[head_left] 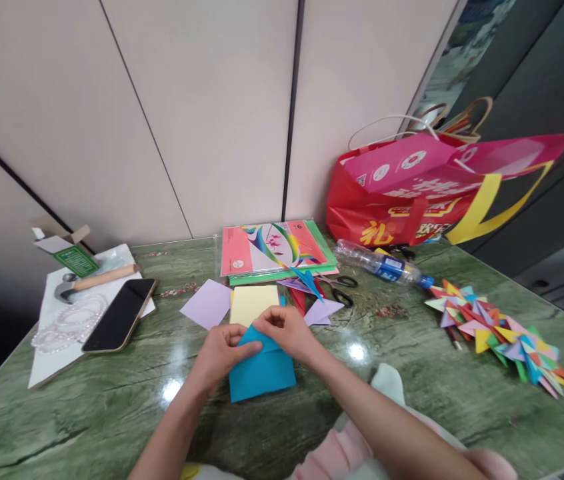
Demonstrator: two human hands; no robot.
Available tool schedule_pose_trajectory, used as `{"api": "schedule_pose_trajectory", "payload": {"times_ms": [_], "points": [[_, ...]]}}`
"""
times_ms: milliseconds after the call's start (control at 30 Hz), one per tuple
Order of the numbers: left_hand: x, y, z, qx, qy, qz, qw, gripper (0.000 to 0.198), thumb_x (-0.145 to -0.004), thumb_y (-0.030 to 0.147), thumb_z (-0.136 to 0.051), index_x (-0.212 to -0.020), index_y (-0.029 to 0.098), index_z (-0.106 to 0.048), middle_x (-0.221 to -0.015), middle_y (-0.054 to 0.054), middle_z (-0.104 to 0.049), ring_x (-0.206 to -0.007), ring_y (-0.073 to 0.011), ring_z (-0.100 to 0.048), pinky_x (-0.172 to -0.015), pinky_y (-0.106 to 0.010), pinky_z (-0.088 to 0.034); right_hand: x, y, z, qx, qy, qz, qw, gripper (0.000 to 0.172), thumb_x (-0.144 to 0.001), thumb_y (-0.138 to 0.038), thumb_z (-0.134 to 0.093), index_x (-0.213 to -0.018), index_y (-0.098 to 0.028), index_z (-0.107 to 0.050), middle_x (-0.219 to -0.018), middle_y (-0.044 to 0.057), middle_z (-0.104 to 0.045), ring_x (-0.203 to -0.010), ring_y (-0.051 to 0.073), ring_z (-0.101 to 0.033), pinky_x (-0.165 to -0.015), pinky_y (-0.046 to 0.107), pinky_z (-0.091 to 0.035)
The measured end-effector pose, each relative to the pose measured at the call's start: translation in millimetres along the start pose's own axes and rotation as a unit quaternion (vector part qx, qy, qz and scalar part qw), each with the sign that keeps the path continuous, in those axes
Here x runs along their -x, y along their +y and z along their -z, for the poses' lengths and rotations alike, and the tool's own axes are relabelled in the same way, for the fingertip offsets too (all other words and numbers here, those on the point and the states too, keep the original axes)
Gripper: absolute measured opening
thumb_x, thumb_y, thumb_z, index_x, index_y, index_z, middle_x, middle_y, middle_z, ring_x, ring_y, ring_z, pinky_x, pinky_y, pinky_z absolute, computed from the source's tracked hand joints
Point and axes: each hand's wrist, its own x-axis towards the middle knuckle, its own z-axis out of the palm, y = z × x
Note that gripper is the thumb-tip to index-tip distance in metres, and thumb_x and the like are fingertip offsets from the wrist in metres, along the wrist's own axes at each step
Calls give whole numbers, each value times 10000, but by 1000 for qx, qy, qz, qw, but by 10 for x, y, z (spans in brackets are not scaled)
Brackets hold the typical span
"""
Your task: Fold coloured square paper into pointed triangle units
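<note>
Both my hands pinch the upper part of a blue sheet of paper [262,377], its top corners folded in toward a point. My left hand [222,350] grips the left slope, thumb lying on the front of the paper. At the peak, my right hand [285,330] presses the paper between thumb and fingers. Just behind them lies a stack of pale yellow paper squares [255,301]. A lilac paper square [207,304] rests to its left. On the right are folded lilac paper [323,311], a blue folded piece [308,280] and scissors [339,287].
A plastic-wrapped paper pack [242,250] lies by the wall. Behind to the right stand a red bag [362,200] and a lying plastic bottle [387,265]. Colourful folded paper pieces [502,333] sit at right. At left are a phone [121,317], a hammer [102,277] and a small box [76,259].
</note>
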Motion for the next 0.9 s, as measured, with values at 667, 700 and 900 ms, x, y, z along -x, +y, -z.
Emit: {"api": "schedule_pose_trajectory", "payload": {"times_ms": [667,700,900], "points": [[-18,-60,-5,11,7,14,1000,346,-520,403,-765,-641,108,-632,-526,-23,-642,-442,-129,-544,-434,-218,-385,-4,34,1,-6,-25,8,1000,180,-694,-312,-598,-633,-144,-619,-606,9,-609,-551,112,-484,-549,240,-365],[-19,-61,-7,9,10,11,1000,342,-520,402,-765,-634,108,-631,-519,-20,-638,-437,-125,-539,-430,-216,-381,-5,38,0,-7,-25,9,1000,178,-695,-310,-597,-637,-143,-620,-611,10,-611,-556,113,-487,-553,240,-367],[-19,-47,-11,19,2,9,1000,363,-487,417,-774,-620,106,-642,-520,-26,-637,-452,-140,-553,-428,-221,-388,-11,36,-3,0,-17,13,1000,173,-690,-299,-607,-624,-140,-619,-593,4,-605,-545,105,-482,-538,230,-365]]}}
